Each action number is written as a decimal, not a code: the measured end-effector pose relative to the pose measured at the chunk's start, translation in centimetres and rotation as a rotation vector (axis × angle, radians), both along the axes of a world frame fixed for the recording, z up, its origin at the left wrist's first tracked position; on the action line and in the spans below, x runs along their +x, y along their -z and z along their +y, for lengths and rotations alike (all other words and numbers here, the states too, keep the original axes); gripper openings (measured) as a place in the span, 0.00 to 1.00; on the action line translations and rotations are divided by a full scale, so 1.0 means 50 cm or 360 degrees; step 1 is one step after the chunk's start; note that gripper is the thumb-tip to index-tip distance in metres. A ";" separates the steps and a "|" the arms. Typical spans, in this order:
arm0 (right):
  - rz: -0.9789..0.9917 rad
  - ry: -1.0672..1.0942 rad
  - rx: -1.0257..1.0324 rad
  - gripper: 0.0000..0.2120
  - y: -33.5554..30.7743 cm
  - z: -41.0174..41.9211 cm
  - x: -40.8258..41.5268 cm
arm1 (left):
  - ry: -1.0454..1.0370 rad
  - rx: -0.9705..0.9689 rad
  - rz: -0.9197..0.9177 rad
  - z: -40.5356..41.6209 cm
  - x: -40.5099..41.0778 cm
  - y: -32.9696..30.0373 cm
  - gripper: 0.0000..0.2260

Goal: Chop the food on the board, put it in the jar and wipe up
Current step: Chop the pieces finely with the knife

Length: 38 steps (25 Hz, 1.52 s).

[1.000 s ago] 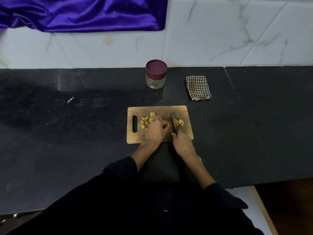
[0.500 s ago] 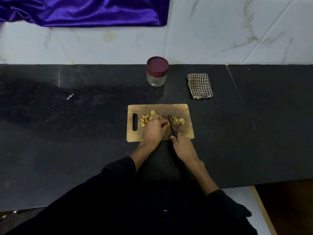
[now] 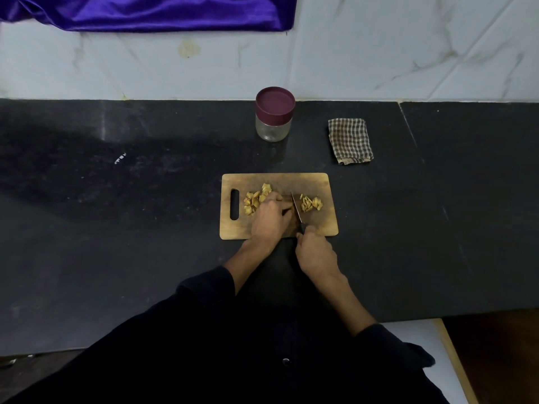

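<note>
Knife (image 3: 297, 209) clamped in right hand (image 3: 316, 253) grip | left hand (image 3: 269, 218) pinning food (image 3: 256, 199) | risk: blade nicks fingertips, close beside edge

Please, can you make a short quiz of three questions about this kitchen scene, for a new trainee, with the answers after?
1. True or false: the jar behind the board has its lid on.
2. Which hand holds the knife? A) left hand B) right hand C) neither
3. Fill in: the checked cloth lies on the counter to the ____ of the jar.

Key
1. True; the dark red lid sits on the jar.
2. B; the right hand grips the handle, while the left hand steadies food on the board, between two heaps of food pieces.
3. right
</note>
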State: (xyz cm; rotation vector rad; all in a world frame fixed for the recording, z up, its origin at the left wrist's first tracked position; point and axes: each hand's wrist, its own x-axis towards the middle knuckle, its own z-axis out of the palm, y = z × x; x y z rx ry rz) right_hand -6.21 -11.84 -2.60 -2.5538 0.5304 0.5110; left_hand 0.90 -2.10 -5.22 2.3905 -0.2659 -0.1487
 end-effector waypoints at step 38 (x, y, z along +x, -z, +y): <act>0.0139 0.0095 0.0206 0.12 -0.005 -0.004 -0.004 | 0.0081 0.0238 0.0073 -0.015 -0.023 -0.009 0.13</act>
